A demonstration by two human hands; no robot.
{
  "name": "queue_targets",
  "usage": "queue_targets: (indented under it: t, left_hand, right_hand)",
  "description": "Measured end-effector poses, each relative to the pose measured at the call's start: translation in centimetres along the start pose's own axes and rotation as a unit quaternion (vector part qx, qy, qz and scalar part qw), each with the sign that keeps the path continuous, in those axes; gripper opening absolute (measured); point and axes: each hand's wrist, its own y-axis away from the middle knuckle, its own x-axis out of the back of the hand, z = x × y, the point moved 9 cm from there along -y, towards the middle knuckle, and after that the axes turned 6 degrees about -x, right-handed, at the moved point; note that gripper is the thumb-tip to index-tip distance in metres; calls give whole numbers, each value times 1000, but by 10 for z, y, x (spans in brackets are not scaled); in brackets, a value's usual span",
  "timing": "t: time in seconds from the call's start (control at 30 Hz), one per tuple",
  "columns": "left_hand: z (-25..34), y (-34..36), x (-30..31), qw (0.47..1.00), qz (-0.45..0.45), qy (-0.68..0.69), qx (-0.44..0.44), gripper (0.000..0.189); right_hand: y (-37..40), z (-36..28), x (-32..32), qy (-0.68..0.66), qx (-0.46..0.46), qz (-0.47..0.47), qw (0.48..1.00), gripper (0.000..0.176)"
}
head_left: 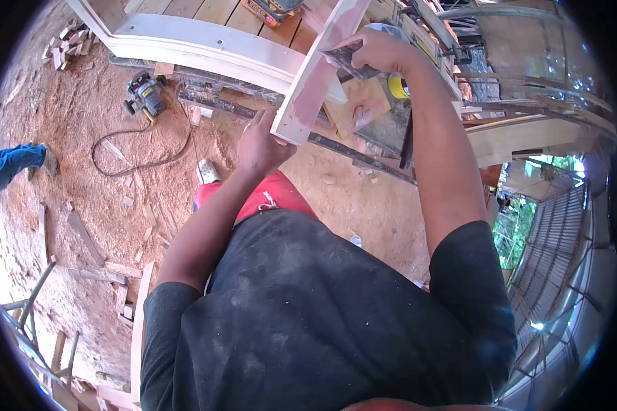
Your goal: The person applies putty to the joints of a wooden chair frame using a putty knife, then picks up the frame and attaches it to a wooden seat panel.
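My left hand (259, 145) grips the near lower end of a pale wooden board (296, 129), thumb on one side and fingers on the other. Pinkish filler is smeared over the board's side face. Higher up, my right hand (380, 53) is closed around a dark, flat scraper (346, 58), its blade lying against or very near that face. Below the scraper sits a thin wood panel (358, 103) with a pink smear on it. A yellow roll-like object (398, 87) is just under my right wrist.
A curved pale wooden frame (206, 53) spans the upper left, with an orange-and-black tool (273, 9) behind it. A corded router (146, 94) lies on the dusty ground. Wood scraps (68, 46) and another person's leg (14, 164) are at left.
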Motion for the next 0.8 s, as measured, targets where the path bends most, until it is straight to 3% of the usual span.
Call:
queue_targets:
  t: [0.23, 0.53, 0.73, 0.8]
  left_hand:
    - [-4, -2, -1, 1000, 3, 1, -11, 66]
    - [-3, -2, 1, 1000, -3, -3, -18, 71]
    - [-1, -1, 4, 1000, -2, 4, -10, 70]
    - [-2, -2, 4, 1000, 6, 8, -11, 69]
  right_hand:
    - [14, -8, -28, -48, -3, -20, 999, 62]
    - [47, -44, -53, 5, 35, 25, 999, 59]
    - [63, -55, -72, 11, -22, 3, 1000, 55]
    - [68, -62, -77, 18, 2, 20, 1000, 54]
